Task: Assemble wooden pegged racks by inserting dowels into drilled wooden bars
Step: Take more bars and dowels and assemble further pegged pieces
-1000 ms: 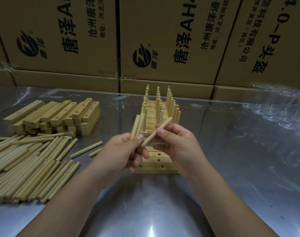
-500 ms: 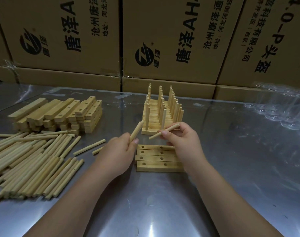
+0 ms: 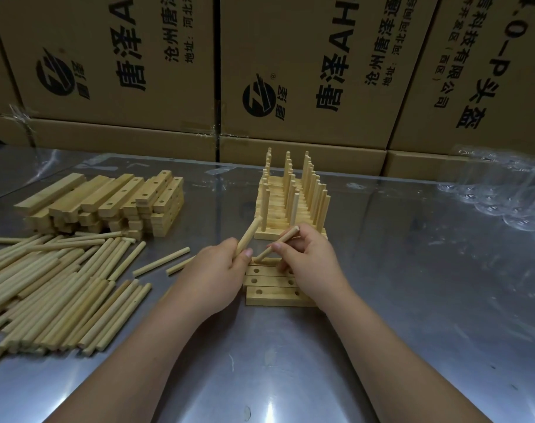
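Bare tabletop [image 3: 412, 315] lies open along the near edge and the right side. Loose dowels [image 3: 55, 288] and stacked bars [image 3: 113, 203] crowd the left. At centre, the left hand [image 3: 217, 273] gripping the left dowel [image 3: 250, 235] and the right hand [image 3: 309, 264] gripping the right dowel [image 3: 286, 238] cover the flat bars [image 3: 269, 293]. Upright racks [image 3: 293, 206] stand just beyond. Cardboard boxes [image 3: 305, 71] wall the far edge.

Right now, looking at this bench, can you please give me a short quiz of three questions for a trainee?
1. True or false: the left hand holds a dowel, and the right hand holds another.
2. Where is the dowel pile? A) left of the hands B) right of the hands C) under the hands
3. Fill in: the visible holes of the nearest bar are ____.
Key: 1 true; 2 A; 3 empty.
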